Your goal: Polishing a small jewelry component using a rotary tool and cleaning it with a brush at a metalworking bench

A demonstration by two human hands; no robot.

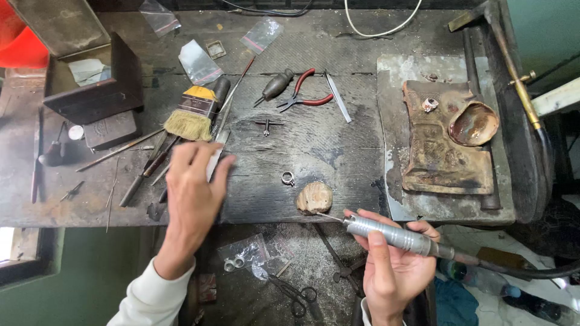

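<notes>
My right hand (393, 265) grips a silver rotary handpiece (396, 236) with a thin bit pointing left toward a wooden bench peg (314, 197). A dark hose runs from the handpiece off to the right. My left hand (192, 187) hovers palm down over the bench, fingers spread above a flat metal file (216, 158) and other thin tools; I cannot tell whether it touches them. A small silver ring (288, 178) lies on the bench between the two hands.
A flat paintbrush (190, 115), red-handled pliers (305, 92), tweezers (338, 104), small plastic bags and a dark wooden box (99, 84) lie on the worn bench. A scorched soldering slab (441, 145) with a shallow dish (474, 124) sits right. Scissors (296, 296) lie in the tray below.
</notes>
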